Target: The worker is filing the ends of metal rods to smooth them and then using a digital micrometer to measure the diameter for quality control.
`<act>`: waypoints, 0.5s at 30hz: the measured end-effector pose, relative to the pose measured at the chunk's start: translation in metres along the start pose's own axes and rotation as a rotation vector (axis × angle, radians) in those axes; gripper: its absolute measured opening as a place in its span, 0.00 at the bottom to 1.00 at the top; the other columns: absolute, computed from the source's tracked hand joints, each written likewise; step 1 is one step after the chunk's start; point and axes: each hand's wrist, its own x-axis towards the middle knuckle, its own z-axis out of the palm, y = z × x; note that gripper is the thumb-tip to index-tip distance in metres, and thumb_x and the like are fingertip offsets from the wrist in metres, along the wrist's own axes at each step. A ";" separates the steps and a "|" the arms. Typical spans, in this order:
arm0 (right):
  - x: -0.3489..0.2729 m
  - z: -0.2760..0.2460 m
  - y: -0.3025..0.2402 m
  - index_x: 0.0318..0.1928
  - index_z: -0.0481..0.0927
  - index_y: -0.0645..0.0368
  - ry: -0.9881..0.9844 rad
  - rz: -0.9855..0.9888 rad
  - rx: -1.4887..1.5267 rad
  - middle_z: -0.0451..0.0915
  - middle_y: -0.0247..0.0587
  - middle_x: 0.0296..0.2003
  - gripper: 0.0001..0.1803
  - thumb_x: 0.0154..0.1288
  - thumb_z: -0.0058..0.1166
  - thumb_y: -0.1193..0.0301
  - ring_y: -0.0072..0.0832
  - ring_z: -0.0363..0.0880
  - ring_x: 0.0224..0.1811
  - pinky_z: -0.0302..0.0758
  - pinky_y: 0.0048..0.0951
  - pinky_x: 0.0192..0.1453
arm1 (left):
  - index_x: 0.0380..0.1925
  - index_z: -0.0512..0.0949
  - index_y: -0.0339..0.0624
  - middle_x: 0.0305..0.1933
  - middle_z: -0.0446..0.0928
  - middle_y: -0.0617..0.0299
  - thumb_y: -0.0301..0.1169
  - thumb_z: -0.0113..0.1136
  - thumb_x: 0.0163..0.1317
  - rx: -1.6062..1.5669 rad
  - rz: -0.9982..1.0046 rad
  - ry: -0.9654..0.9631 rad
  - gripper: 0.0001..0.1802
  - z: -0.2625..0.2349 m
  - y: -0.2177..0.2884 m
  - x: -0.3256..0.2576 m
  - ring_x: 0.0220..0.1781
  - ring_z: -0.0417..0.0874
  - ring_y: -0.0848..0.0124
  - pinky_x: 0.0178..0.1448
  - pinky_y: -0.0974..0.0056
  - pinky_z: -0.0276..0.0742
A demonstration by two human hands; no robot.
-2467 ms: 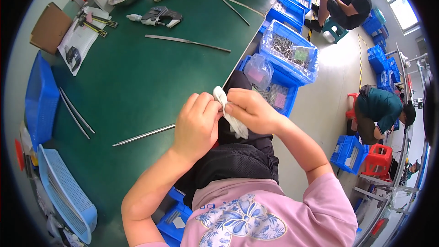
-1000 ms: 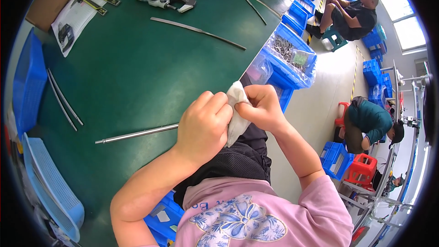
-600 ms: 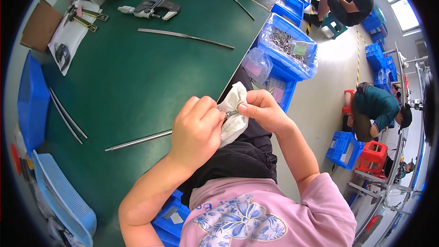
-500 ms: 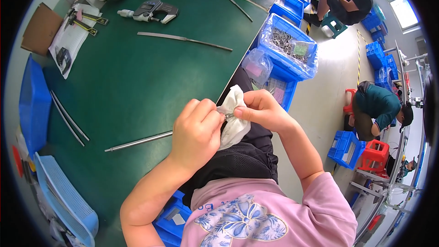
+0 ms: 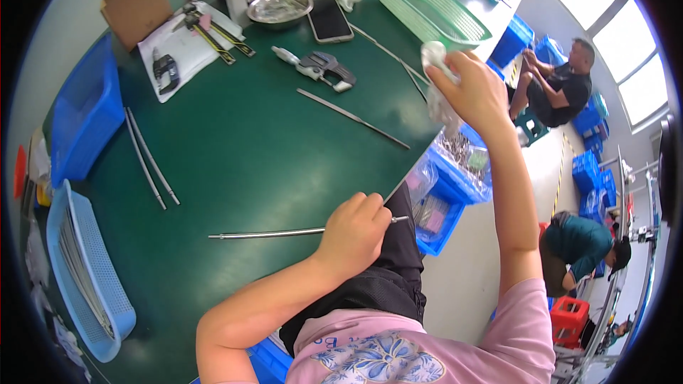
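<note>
My left hand [image 5: 354,235] is closed around a slim metal rod [image 5: 274,234] near the table's front edge. The rod lies roughly level, its long stepped end reaching left over the green table [image 5: 235,171] and a short tip showing right of my fist. Raised at the right, my right hand [image 5: 471,89] grips a crumpled white cloth [image 5: 437,89], part of which hangs below the fingers. A flat metal file [image 5: 352,119] lies between the two hands. Beyond it rests a micrometer [image 5: 316,67]. Two more thin rods [image 5: 147,156] lie at the left.
A light-blue basket [image 5: 121,306] holding several rods stands at the left, near a blue bin [image 5: 89,114]. Calipers [image 5: 217,35], a phone [image 5: 330,21], a metal bowl [image 5: 279,7] and a green basket [image 5: 434,11] sit farther back. Blue crates [image 5: 445,231] adjoin the right edge; two people sit beyond.
My right hand has left the rod and risen up and right with the cloth. My left hand keeps the rod, now bare of cloth. The view has shifted, showing more of the table's far side.
</note>
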 end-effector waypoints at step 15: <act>0.106 0.108 -0.082 0.34 0.80 0.63 -0.680 -0.022 0.641 0.78 0.43 0.21 0.19 0.37 0.65 0.68 0.29 0.79 0.22 0.76 0.31 0.29 | 0.23 0.68 0.42 0.30 0.66 0.58 0.23 0.60 0.41 -0.004 0.051 0.040 0.10 0.010 -0.001 -0.001 0.34 0.71 0.61 0.36 0.59 0.69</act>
